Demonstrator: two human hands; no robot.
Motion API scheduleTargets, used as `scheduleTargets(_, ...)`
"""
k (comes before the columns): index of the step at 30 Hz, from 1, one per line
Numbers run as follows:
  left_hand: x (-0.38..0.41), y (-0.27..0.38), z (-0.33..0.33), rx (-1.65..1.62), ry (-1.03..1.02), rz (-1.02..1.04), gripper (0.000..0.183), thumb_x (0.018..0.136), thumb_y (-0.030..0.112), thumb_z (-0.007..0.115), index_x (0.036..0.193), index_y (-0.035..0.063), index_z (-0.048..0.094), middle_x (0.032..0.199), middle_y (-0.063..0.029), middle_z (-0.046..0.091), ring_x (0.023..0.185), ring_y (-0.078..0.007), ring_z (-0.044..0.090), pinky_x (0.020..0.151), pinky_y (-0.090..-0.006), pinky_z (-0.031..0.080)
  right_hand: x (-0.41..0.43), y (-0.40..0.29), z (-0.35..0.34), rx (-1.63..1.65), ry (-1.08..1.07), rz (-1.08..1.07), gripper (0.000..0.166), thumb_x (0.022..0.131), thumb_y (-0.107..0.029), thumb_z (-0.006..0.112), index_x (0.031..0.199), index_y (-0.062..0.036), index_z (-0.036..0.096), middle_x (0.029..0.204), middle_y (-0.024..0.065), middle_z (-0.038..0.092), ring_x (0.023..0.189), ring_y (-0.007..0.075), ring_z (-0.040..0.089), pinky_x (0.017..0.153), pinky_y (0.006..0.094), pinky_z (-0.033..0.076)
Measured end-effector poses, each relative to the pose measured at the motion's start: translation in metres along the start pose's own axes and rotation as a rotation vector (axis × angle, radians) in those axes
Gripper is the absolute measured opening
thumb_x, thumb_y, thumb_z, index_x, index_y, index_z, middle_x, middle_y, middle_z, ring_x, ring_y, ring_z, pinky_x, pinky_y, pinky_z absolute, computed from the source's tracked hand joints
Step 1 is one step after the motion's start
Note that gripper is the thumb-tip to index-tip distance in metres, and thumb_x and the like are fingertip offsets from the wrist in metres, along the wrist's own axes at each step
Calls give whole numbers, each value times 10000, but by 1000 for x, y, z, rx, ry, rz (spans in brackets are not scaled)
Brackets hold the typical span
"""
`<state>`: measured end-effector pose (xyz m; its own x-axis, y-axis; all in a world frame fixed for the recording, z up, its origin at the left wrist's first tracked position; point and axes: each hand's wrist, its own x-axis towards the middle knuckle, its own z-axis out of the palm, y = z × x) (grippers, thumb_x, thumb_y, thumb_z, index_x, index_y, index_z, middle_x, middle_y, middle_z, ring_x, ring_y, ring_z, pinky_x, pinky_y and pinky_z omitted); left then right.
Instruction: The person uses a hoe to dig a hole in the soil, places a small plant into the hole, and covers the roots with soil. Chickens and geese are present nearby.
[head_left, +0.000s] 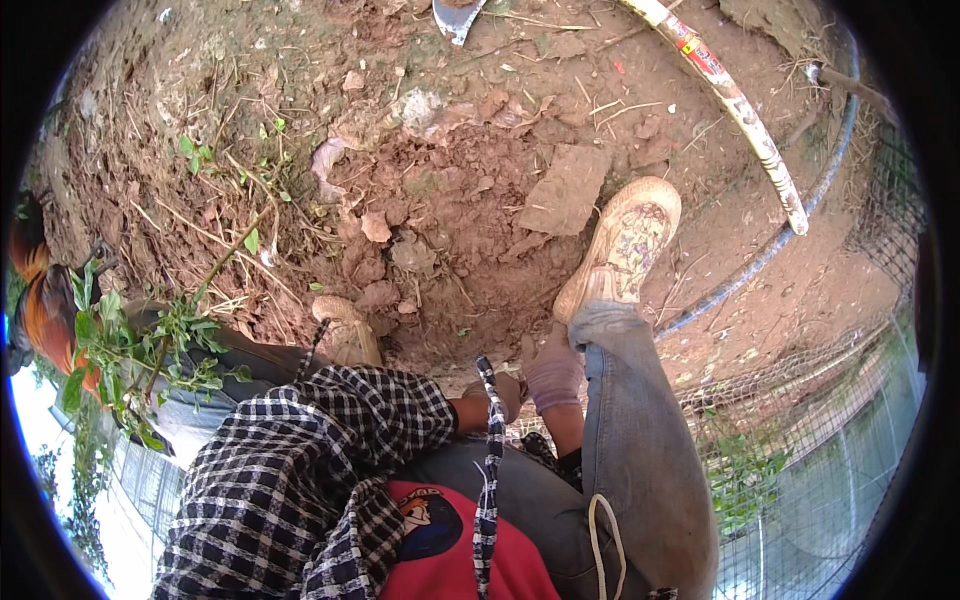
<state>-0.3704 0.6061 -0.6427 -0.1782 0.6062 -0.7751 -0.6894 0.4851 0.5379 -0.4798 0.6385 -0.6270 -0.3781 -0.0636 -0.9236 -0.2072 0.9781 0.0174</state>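
Down between my legs, my left hand (504, 391) and my right hand (555, 369) are close together near the ground. A black-and-white checkered strap (491, 442) crosses in front of the left one and partly hides it. The right wears a dirty purplish glove or wrap, and its fingers point at the soil beside my muddy right shoe (626, 240). Whatever lies between or under the fingers is hidden. Ahead of them is a hollow of loose, broken reddish soil (465, 202) with clods and dry leaves. A flat brown slab (566, 191) lies at its right side.
A metal blade (457, 21) shows at the top edge. To the right lie a patterned, curved-looking pole (739, 112) and a blue hose (727, 289). Mesh netting (757, 394) runs along the lower right. Leafy stems (161, 341) and an orange-feathered chicken (49, 315) are at left.
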Motion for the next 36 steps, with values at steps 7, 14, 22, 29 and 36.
scheduleTargets(7,0,1,-3,-164,81,-72,253,821,161,538,968,11,681,1002,-230,650,955,-356,639,790,-434,519,14,0,19,-78,87,77,637,887,-459,530,1291,4,362,1124,302,565,887,460,600,754,500,490)
scheduleTargets(14,7,-7,-3,10,1,-1,309,843,177,527,1100,32,617,1030,-231,640,969,-369,630,779,-447,526,15,26,43,30,271,-101,470,910,-380,526,1236,-57,429,1041,244,605,874,421,610,717,481,489)
scheduleTargets(22,-6,-4,-21,20,-19,-18,349,860,199,481,1173,80,581,1024,-197,651,932,-369,634,765,-451,514,17,22,43,87,275,-158,298,910,-292,534,1130,-92,510,915,207,639,823,404,615,688,480,475)
scheduleTargets(29,10,-15,3,-94,112,-55,313,858,196,490,1111,64,617,965,-201,662,888,-371,642,739,-448,521,23,31,51,14,272,-142,210,882,-246,550,1009,-84,510,849,213,604,836,402,590,690,484,453)
scheduleTargets(36,13,-11,-6,153,-34,-16,324,867,196,471,1094,18,620,944,-212,665,880,-358,655,704,-444,530,25,35,46,-46,280,-258,171,764,-53,579,910,-61,492,783,197,571,797,402,567,666,470,443)
